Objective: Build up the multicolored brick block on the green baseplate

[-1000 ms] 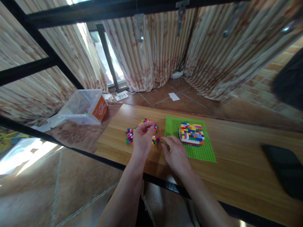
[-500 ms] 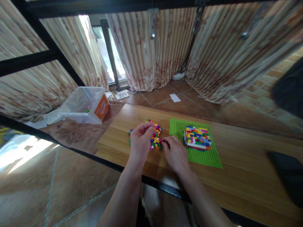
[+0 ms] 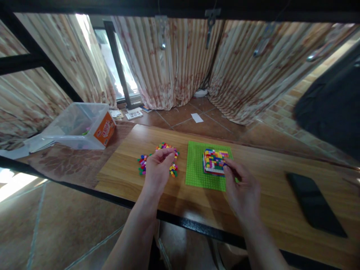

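Observation:
A multicoloured block of stacked toy bricks sits on the green baseplate. My right hand is at the block's right side, thumb and forefinger pinched on a small dark brick close to its top. Whether that brick touches the block I cannot tell. Over a pile of loose small bricks hovers my left hand, its thumb and fingertips pressed together. Anything between those fingertips is too small to make out. Part of the pile is hidden behind this hand.
A clear plastic bin with an orange label stands left of the wooden table. A black phone-like slab lies on the table at right. The table has a dark front edge. A dark bar crosses overhead.
My right hand has moved right, from the loose bricks to the block, carrying a small dark brick. My left hand stays above the pile, still pinched. The view has swung right.

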### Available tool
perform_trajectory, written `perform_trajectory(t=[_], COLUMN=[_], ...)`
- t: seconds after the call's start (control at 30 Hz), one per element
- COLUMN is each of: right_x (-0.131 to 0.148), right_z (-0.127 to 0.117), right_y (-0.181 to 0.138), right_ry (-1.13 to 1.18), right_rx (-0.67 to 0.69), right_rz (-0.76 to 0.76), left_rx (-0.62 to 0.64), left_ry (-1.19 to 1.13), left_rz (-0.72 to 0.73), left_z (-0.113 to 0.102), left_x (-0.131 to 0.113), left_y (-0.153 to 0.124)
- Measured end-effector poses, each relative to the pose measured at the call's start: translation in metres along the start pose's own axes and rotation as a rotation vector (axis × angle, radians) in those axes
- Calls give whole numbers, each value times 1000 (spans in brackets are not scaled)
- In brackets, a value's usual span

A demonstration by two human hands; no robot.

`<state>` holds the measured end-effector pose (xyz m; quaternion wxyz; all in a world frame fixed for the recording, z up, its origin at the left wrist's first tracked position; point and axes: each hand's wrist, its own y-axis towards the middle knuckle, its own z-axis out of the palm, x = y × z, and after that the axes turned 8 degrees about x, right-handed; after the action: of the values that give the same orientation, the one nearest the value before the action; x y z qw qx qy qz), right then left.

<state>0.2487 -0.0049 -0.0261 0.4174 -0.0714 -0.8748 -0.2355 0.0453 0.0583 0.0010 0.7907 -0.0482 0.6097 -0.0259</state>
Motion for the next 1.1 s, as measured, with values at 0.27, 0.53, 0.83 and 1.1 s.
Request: perform_trajectory(t=[0.27,0.53,0.83,1.1], right_x=[-31,-35,-38,-40], right_z=[-29,-23,-15,-19], right_y=[8,9,12,15], right_ry=[-89,-144,-38,5], right_rx=[54,68,28,77], right_rz=[236,166,247,295], left_rx=[34,62,97,110], left_ry=[19,89,150,203], left_rz=[0,28,38,46], left_z=[10,18,15,14], left_x=[9,15,17,15], left_y=[2,1,3,2])
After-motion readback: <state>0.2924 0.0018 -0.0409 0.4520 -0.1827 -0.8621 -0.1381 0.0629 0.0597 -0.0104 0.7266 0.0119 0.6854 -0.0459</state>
